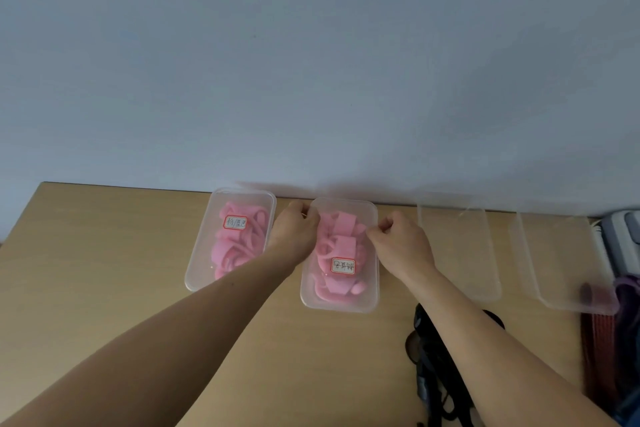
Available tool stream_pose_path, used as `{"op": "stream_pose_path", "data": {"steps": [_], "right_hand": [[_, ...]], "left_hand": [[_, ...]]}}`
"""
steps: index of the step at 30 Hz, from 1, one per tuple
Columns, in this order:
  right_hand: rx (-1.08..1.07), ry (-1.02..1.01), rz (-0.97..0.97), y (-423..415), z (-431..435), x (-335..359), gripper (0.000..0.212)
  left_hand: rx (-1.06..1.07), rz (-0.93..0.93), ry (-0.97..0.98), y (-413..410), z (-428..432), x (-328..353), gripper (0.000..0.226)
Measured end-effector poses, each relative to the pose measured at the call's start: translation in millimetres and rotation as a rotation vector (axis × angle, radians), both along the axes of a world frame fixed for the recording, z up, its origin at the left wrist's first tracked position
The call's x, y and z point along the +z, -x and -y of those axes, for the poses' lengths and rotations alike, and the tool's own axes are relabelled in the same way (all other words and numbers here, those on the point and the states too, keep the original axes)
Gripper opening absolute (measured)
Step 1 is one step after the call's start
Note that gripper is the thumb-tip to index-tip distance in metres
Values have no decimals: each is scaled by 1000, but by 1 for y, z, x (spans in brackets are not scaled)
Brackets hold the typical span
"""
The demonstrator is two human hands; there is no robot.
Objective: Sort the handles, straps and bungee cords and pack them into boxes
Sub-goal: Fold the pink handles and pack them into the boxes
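Hands sit on the middle box [339,302], one at each side. The left hand [294,229] has its fingers curled over the far left corner. The right hand [398,239] is curled up tight, with its fingertips at the right rim. Both seem to hold the rim, maybe to push the lid down so it snaps on, but the view is blurry and I can't be sure of that. Pink straps [341,243] fill this box, and a label [343,266] sits on top to say what is inside. The left box [197,270] is just beside it, also full of pink ones and with a label of its own, so the pink things go together. A clear box [460,253] and a last box [561,260] wait on the right by the wall, with nothing in them that I can see, likely for the other kinds. Black straps [433,357] lie on the table [104,253] close to the person, partly under the right arm. A red strap [599,350] lies at the far right. These are not packed yet, so the job looks only part done.
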State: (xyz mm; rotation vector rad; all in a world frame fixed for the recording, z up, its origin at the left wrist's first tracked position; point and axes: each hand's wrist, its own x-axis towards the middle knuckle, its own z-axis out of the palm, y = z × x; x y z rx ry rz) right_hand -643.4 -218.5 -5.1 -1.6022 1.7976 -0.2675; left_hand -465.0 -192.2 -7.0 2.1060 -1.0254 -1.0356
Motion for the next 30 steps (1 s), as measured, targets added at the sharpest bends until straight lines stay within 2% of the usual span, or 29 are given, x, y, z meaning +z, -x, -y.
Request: {"op": "stream_pose_path", "data": {"steps": [4,8,11,13,15,17,19,23,30], "right_hand": [[-27,-11,68,-2,0,-1,26],[-39,9,125,-2,-3,-3,23],[-43,14,141,-1,-4,-4,21],[-41,19,141,-1,-5,-4,21],[-36,33,135,-2,-5,-4,21],[-32,43,132,-2,-6,-5,22],[-25,51,128,-2,-6,-4,22],[-16,70,136,-3,-7,-4,19],[-19,69,144,-2,-8,-5,17]], "left_hand": [[37,-71,6,-1,-1,-2,16],[78,-209,1,-6,-5,-2,21],[72,-223,12,-6,-10,-4,33],[30,-129,39,-2,-9,-1,33],[-127,165,56,3,-8,4,27],[-318,533,65,12,-12,6,56],[-445,710,126,24,-20,5,70],[-684,761,117,28,-34,-8,66],[-762,807,138,24,-43,-15,82]]}}
